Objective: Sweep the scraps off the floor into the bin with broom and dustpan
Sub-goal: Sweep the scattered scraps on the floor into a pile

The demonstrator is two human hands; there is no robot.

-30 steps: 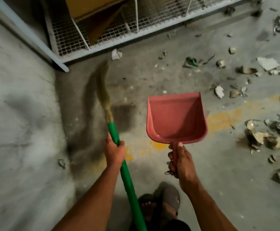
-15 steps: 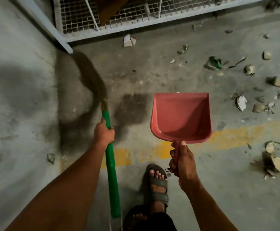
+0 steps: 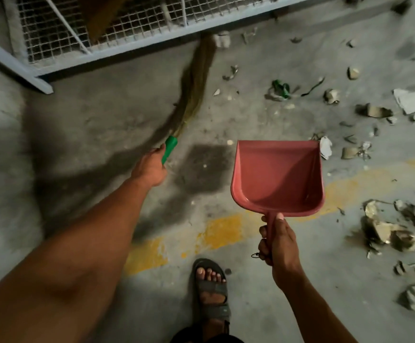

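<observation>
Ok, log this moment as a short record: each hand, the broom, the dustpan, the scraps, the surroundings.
left hand: grips the green handle of the broom, arm stretched forward
broom: bristle tip by a white scrap near the wire-mesh rack
right hand: holds the pink dustpan by its handle
dustpan: off the floor, no scraps inside
scraps: scattered on the concrete floor, mostly to the right
bin: not in view
</observation>
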